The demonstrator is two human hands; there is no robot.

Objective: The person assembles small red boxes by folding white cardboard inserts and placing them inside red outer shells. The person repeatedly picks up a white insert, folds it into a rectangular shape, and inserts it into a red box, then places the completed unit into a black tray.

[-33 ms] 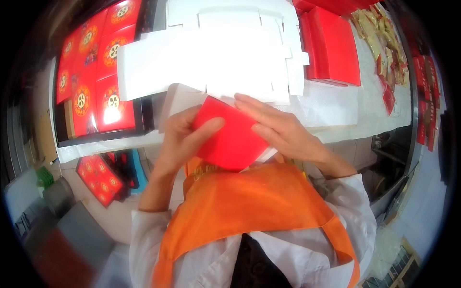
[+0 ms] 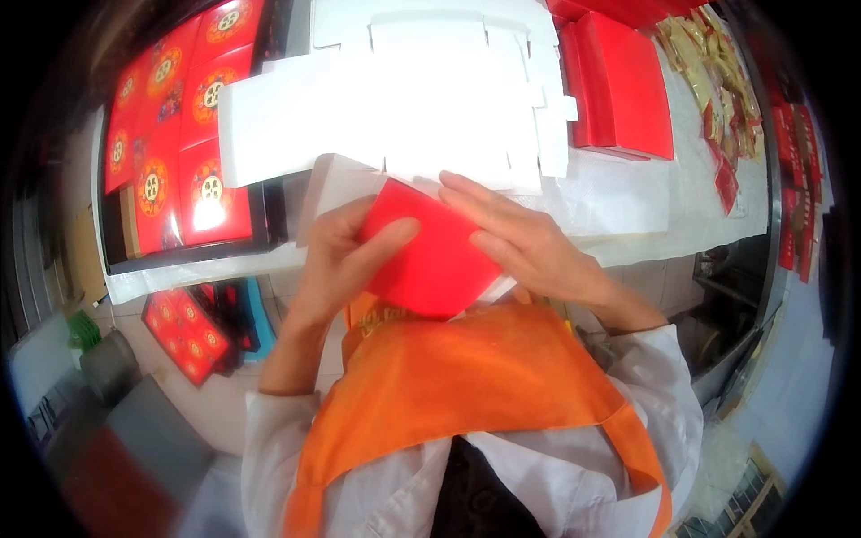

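Head view: you have a red carton (image 2: 430, 260) between your two hands, tilted so that one corner points away from you and its near end comes down in front of your orange apron (image 2: 457, 377). Your left hand (image 2: 339, 255) clasps the carton's left side, the thumb lying across the red face; the fingers behind are hidden, so how they press there cannot be told. Your right hand (image 2: 529, 244) lies along the far right edge, its fingers stretched out and close together, the thumb apart from them and its tip at the red face; whether it grips or only steadies cannot be told. A white edge shows under the carton just below your right thumb, and a pale flap (image 2: 339, 177) stands just beyond your left hand; whether it belongs to the carton is unclear. Straight beyond both hands, flat white cartons (image 2: 386, 112) lie overlapping on the table (image 2: 619, 193). Beyond your left hand and further left is a dark-edged tray (image 2: 260, 211) of red boxes (image 2: 193, 134) with round orange patterns. Beyond your right hand and to its right stand plain red boxes (image 2: 628, 85), with gold and red packets (image 2: 717, 90) further right still.
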